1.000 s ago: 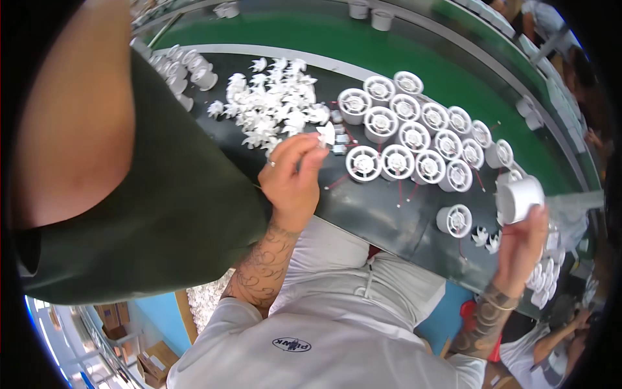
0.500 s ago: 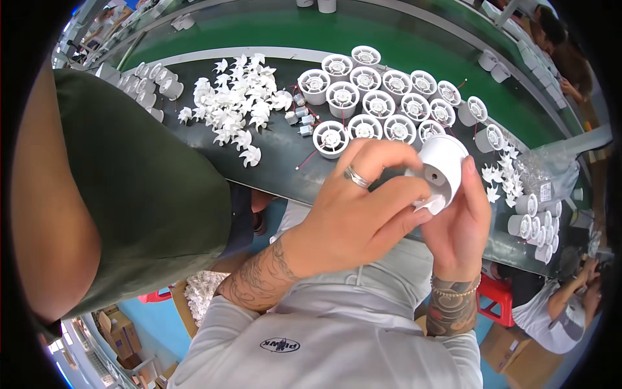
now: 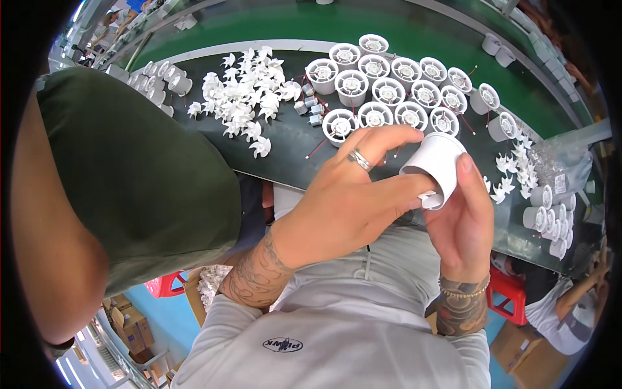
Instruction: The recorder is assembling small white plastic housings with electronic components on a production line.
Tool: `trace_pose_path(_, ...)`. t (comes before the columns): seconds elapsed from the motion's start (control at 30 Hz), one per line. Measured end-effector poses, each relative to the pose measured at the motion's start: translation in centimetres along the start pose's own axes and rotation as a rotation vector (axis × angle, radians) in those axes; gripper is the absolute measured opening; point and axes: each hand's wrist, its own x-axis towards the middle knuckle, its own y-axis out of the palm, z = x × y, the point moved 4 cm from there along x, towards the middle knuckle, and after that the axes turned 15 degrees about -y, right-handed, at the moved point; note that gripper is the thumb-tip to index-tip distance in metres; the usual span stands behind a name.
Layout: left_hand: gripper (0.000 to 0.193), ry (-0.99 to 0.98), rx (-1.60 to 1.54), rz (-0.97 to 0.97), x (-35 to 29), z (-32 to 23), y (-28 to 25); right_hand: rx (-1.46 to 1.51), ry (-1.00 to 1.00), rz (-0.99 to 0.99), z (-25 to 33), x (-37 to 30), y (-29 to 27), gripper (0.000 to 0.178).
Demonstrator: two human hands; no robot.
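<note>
Moved since one second earlier: left hand (image 3: pixel 343 207), from beside the fan pile (image 3: pixel 243 97) to the mouth of the white cup (image 3: pixel 437 159); right hand (image 3: pixel 465 220), with that cup, from the right side of the table (image 3: pixel 291 149) to a position in front of the body. At far left, a co-worker's dark green garment (image 3: pixel 142 175) overlaps the near table edge. Beyond it, several white cups (image 3: pixel 179 83) lie grouped on the table. Next, the fan pile spreads loosely, and small motors (image 3: pixel 315 120) lie just to its right. The left hand is bent, with a fingertip hidden inside the white cup; a small white fan (image 3: pixel 428 200) shows partly at the lower rim. Whether the fingers pinch it cannot be told. Behind the hands, spoked cups (image 3: pixel 389 92) stand in close rows. The white cup is tilted, mouth toward the lower left, and is gripped by the right hand between thumb and fingers. Farther right are loose fans (image 3: pixel 520 165), a clear bag (image 3: pixel 570 172) and stacked cups (image 3: pixel 534 218).
</note>
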Motion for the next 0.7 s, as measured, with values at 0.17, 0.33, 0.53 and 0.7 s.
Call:
trace_pose_path(0.17,0.020,-0.083,-0.057,-0.018,-0.4,0.7,-0.1,0.019,0.030,0.010,-0.5,-0.1,-0.4,0.037)
trace_pose_path(0.33,0.020,-0.132,-0.144,-0.048,-0.9,1.2,0.0,0.047,0.048,0.007,-1.0,-0.1,-0.5,0.042)
trace_pose_path(0.53,0.016,-0.243,-0.304,-0.030,-0.6,1.9,0.7,-0.008,0.038,-0.031,-1.0,-0.1,-1.1,0.044)
trace_pose_path(0.7,0.015,-0.208,-0.330,0.005,0.6,2.6,0.5,-0.017,0.021,-0.025,-0.9,0.7,-1.0,0.046)
